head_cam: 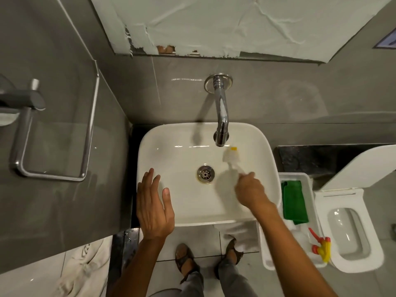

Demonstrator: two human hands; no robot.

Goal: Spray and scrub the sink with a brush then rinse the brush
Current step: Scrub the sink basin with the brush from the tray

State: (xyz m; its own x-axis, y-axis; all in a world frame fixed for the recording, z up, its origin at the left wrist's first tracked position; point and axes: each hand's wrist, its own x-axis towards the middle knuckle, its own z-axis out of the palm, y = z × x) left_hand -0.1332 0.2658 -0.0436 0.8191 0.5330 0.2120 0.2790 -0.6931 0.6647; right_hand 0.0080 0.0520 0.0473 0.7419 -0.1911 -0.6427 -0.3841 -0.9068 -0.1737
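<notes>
A white square sink [171, 133] with a metal drain [205, 174] sits under a chrome wall tap [221, 116]. My right hand [251, 190] grips the handle of a white-bristled brush [231, 157] with a yellow tip. The brush head lies against the basin's back right wall, just below the tap's spout. My left hand [153, 206] hovers open, fingers spread, over the sink's front left rim. No water shows running from the tap. A spray bottle [320, 246] with a red and yellow trigger lies in a white tray at the right.
The white tray [269, 254] right of the sink also holds a green cloth [294, 202]. A white toilet [351, 230] stands at the far right. A chrome towel rail [53, 174] is fixed to the left wall. My feet [186, 258] stand on the tiled floor below the sink.
</notes>
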